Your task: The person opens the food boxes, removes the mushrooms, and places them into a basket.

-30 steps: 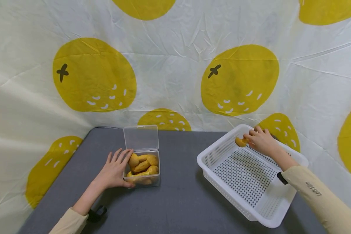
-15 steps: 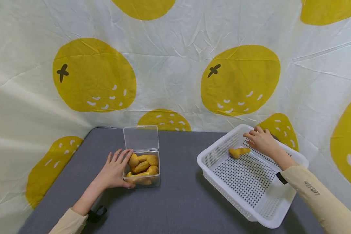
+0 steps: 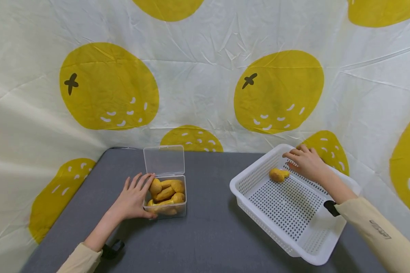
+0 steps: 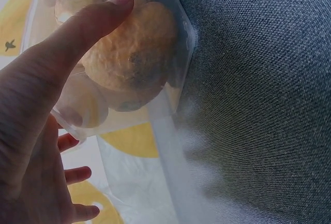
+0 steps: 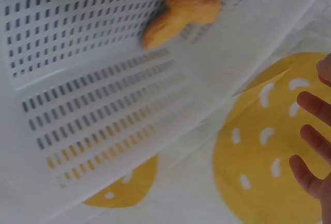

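A yellow-brown mushroom (image 3: 279,175) with a rounded cap and short stem (image 5: 168,27) lies in the far-left corner of a white perforated basket (image 3: 240,193). Above the basket's far side hovers my right hand (image 3: 304,161), fingers loosely spread and nothing in them. My left hand (image 3: 133,199) holds a clear plastic box (image 3: 182,215) from its left, thumb against the near wall and index finger at the back corner. In the left wrist view the thumb (image 4: 95,19) presses the wall while other fingers are spread apart. Several similar mushrooms (image 3: 165,193) fill the box.
The box's clear lid (image 3: 164,160) stands raised at the back. Both containers sit on a dark grey table (image 3: 208,227). A white curtain (image 3: 198,87) with yellow fruit prints hangs right behind the table's far edge.
My right hand has let go of the mushroom, which dropped into the basket and rolled to rest in its far-left corner. The left hand stays in place on the box.
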The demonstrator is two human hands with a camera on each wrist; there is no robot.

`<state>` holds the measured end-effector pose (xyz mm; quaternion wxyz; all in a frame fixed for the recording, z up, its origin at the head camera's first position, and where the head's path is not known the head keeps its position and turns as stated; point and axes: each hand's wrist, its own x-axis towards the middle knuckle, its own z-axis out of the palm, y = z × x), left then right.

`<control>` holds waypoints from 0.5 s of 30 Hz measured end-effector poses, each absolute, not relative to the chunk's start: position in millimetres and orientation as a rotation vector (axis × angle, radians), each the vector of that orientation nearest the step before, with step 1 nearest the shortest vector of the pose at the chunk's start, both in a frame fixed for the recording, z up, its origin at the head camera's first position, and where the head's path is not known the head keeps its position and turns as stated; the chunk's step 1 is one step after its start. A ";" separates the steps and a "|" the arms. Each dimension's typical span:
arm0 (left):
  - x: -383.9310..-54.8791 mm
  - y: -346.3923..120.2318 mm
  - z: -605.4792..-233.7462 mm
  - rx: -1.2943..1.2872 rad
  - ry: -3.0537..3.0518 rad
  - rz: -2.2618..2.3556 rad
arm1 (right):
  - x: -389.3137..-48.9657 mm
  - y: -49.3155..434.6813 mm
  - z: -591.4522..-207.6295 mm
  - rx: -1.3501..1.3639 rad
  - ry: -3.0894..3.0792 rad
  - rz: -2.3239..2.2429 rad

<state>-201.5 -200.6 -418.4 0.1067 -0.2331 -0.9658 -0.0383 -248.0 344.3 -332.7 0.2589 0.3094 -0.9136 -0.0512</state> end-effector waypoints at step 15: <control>-206.2 -200.7 -420.2 -0.675 -2.826 -0.106 | -238.6 253.2 -314.3 1.242 -2.217 -0.098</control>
